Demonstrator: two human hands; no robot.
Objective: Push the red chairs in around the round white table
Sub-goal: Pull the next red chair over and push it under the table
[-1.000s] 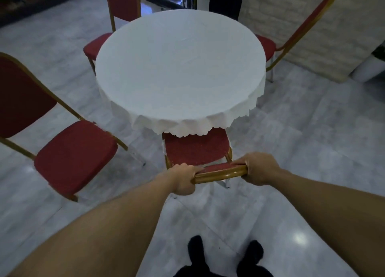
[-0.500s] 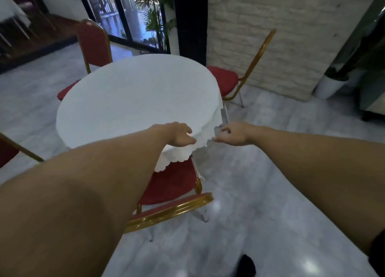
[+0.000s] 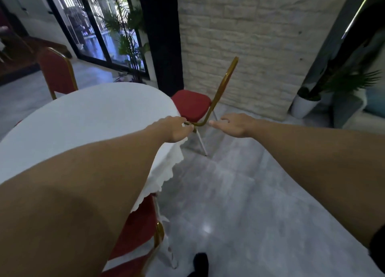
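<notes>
The left forearm fills the lower left and hides much of the round white cloth-covered table [image 3: 87, 118]; the nearest red padded chair with a gold metal frame [image 3: 143, 231] shows only a corner of seat and back beneath the scalloped hem; a second red chair [image 3: 57, 72] is half hidden behind the far rim. Both arms stretch forward; the left hand [image 3: 175, 129] hovers with fingers curled, holding nothing; the right hand [image 3: 233, 123] is flat, fingers spread, empty. Beyond them a third red chair [image 3: 191, 105] stands beside the table, side-on.
</notes>
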